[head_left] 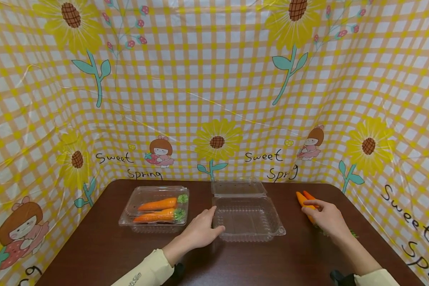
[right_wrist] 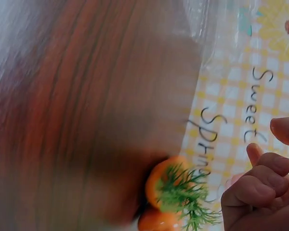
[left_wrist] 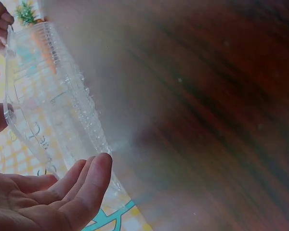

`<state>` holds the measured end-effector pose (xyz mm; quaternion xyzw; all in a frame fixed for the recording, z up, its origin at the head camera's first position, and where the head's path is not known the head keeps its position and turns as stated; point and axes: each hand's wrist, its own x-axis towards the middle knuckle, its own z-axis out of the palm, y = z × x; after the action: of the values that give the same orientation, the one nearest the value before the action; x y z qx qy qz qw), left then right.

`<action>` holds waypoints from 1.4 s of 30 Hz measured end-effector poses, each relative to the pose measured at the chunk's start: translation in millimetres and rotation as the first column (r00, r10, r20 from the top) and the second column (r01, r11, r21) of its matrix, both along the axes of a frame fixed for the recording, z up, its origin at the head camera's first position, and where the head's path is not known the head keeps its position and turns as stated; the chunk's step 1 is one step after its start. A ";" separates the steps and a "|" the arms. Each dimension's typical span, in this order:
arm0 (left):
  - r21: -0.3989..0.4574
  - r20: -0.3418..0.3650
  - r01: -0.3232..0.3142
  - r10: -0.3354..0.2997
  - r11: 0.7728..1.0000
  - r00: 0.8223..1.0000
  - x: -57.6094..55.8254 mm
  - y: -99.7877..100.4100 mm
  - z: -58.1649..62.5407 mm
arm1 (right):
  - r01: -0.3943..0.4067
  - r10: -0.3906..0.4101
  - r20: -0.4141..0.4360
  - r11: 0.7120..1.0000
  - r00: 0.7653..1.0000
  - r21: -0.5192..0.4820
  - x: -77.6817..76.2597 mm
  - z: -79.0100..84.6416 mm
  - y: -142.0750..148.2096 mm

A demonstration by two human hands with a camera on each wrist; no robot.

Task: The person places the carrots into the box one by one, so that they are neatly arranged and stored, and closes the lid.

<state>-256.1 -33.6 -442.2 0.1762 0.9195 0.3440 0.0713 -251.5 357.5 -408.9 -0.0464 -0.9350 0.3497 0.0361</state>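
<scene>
"What's written on the cloth (head_left: 214, 87)?"
"'Sweet Spring', in black script, repeated. One 'Spring' is broken by a fold; others run off the edge. The right wrist view shows it too."
"And the left sleeve (head_left: 146, 270)?"
"Small lettering ending in 'Slim'; its start is unclear."

Right wrist view | right hand (right_wrist: 260, 192): lower right, partly cropped, fingers bent; contact with carrots unclear | two orange carrots (right_wrist: 156, 180): bottom centre, side by side, leafy green top (right_wrist: 183, 192) in front | clear plastic (right_wrist: 197, 19): upper edge, blurred | dark wood-grain table (right_wrist: 86, 106): left | checked cloth (right_wrist: 226, 91): right, lettered "Sweet Spring", yellow flower (right_wrist: 274, 21) above
</scene>
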 end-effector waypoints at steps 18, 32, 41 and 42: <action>-0.006 -0.001 -0.011 0.011 1.000 1.000 0.8 0.7 2.8 | 0.097 -0.094 -0.028 0.990 0.995 0.101 -2.7 14.3 39.1; -0.018 0.006 -0.022 0.022 1.000 1.000 -2.0 1.8 1.3 | 0.050 -0.067 0.126 0.990 0.990 0.133 -14.1 -4.1 55.1; -0.022 0.005 -0.021 0.022 1.000 1.000 -2.8 0.8 0.6 | 0.054 -0.084 0.177 0.984 0.981 0.167 -15.0 -12.3 49.8; -0.022 0.004 -0.022 0.022 1.000 1.000 -2.8 0.5 0.7 | 0.055 -0.085 0.182 0.985 0.980 0.163 -15.1 -12.8 49.0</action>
<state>-258.9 -33.1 -441.5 0.1647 0.9250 0.3349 0.0715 -266.7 406.4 -421.7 -0.1092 -0.9566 0.2676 -0.0368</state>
